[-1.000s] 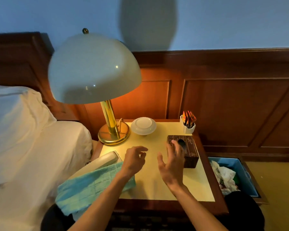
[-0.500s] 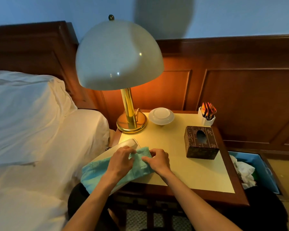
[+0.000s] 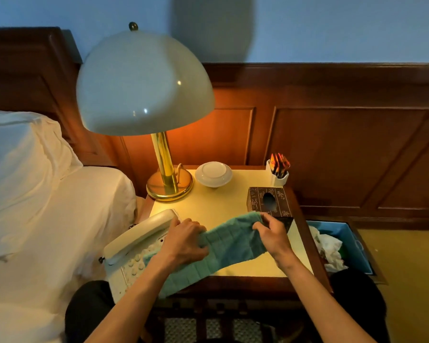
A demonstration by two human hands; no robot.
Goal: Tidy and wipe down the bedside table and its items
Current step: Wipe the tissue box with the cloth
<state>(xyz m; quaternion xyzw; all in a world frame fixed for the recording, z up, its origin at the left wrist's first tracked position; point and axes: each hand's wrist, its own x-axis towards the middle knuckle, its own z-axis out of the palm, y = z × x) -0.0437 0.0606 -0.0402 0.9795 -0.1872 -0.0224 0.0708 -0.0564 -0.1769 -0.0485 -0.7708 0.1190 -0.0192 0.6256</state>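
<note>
Lamplit and yellow-topped, the bedside table is carrying a green cloth just in front of the tissue box, left hand and right hand both gripping its ends.

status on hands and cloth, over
Left hand and right hand each grip the green waffle cloth, stretched over the table. White telephone partly beneath it.

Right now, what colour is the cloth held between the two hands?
The cloth is teal green with a stitched grid of squares; the head view shows it.
</note>
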